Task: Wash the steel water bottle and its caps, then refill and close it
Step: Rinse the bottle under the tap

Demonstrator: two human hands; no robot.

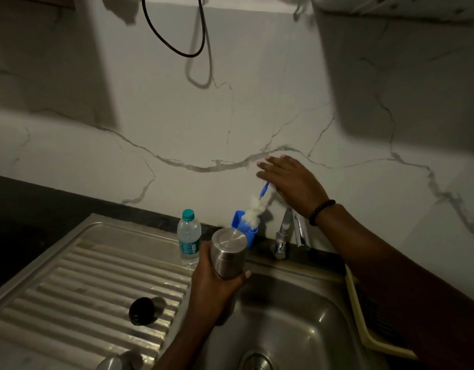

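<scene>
Head view: steel bottle (227, 253) is gripped upside down by left hand (214, 287) over sink (292, 316); right hand (289, 180), fingers spread, is held above bottle brush (254, 209).

Your one head-worn wide view looks forward and down, close above your left hand (217, 287), with your right hand (292, 182) farther ahead, toward the wall.
</scene>
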